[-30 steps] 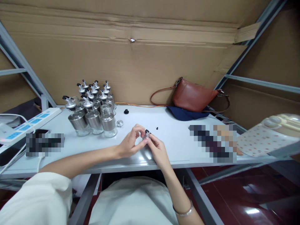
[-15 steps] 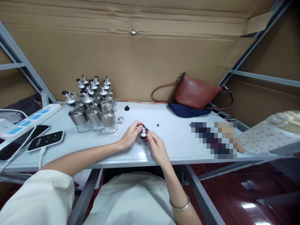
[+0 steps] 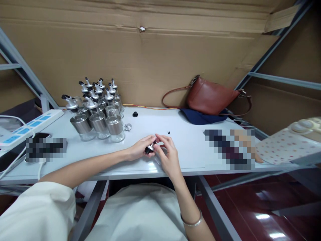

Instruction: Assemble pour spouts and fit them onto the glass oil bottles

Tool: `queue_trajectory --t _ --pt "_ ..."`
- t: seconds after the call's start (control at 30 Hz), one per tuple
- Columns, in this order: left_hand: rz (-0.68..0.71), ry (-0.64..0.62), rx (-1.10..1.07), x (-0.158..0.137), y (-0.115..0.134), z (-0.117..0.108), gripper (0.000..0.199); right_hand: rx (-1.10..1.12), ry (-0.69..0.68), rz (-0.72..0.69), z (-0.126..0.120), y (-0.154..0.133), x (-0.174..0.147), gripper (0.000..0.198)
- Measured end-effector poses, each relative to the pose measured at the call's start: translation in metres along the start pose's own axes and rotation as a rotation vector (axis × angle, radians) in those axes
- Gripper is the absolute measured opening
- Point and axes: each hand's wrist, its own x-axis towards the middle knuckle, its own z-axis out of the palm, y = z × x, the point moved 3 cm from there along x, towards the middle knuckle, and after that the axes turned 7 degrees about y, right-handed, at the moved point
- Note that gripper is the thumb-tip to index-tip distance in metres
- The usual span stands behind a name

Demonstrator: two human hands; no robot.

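Near the front edge of the table, my left hand [image 3: 139,148] is closed around a silver and black pour spout [image 3: 150,147], which lies tilted with its black base toward me. The fingers of my right hand [image 3: 168,154] are bent and pinch at the spout's upper end; that end is partly hidden by them. Beyond the hands lie a tiny black piece [image 3: 169,133], a black stopper [image 3: 135,114] and a small clear or metallic ring [image 3: 128,127]. To the left stand several glass bottles with steel sleeves, most topped by spouts; the front right bottle [image 3: 115,126] has none.
A white power strip [image 3: 30,129] with cables and a phone [image 3: 8,160] lie at the left. A brown handbag [image 3: 212,97] rests by a navy cap [image 3: 195,117] at the back right. A dotted container [image 3: 278,144] stands far right. Cardboard [image 3: 150,70] walls the back.
The spout has tipped over, its black base swinging down to the left. My right fingers have moved up to its upper end. The view has shifted slightly.
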Motion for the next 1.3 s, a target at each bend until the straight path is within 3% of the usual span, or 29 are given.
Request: queue_trajectory --t 0.13,0.2,0.3,0.53,0.6,0.7,0.77,0.87,1.07,1.17,1.3 --pt "0.033 -0.095 0.161 -0.005 0.004 0.003 0.044 -0.014 -0.138 -0.064 0.004 -0.004 0.0 0.032" --pt "0.029 -0.151 0.214 -0.006 0.005 0.004 0.034 -0.014 -0.165 -0.058 0.005 -0.006 0.0 0.032" --pt "-0.015 -0.239 0.206 -0.006 0.005 0.006 0.024 -0.019 -0.152 -0.049 0.005 -0.009 -0.002 0.029" --pt "-0.07 -0.288 0.263 -0.009 0.007 0.009 0.027 -0.043 -0.047 -0.08 0.005 -0.013 -0.011 0.028" --pt "-0.071 -0.32 0.292 -0.011 0.006 0.011 0.03 -0.027 0.006 -0.028 0.002 -0.01 -0.01 0.027" --pt "-0.07 -0.423 0.34 -0.016 0.003 0.018 0.037 0.122 0.185 0.186 -0.006 0.0 -0.007 0.03" --pt "-0.094 -0.457 0.326 -0.019 0.002 0.022 0.043 0.185 0.233 0.267 -0.008 0.004 -0.004 0.03" --pt "-0.115 -0.403 0.28 -0.017 0.0 0.022 0.046 0.113 0.17 0.188 -0.006 0.004 -0.002 0.028" --pt "-0.006 -0.251 0.199 -0.015 -0.001 0.018 0.045 -0.094 0.21 0.034 -0.018 -0.009 0.002 0.028" --pt "0.118 -0.116 0.288 -0.014 0.002 0.011 0.042 -0.164 0.046 -0.083 -0.027 -0.029 0.035 0.023" --pt "0.33 0.111 0.683 -0.007 0.013 -0.007 0.035 -0.406 -0.085 -0.19 -0.031 -0.037 0.111 0.015"
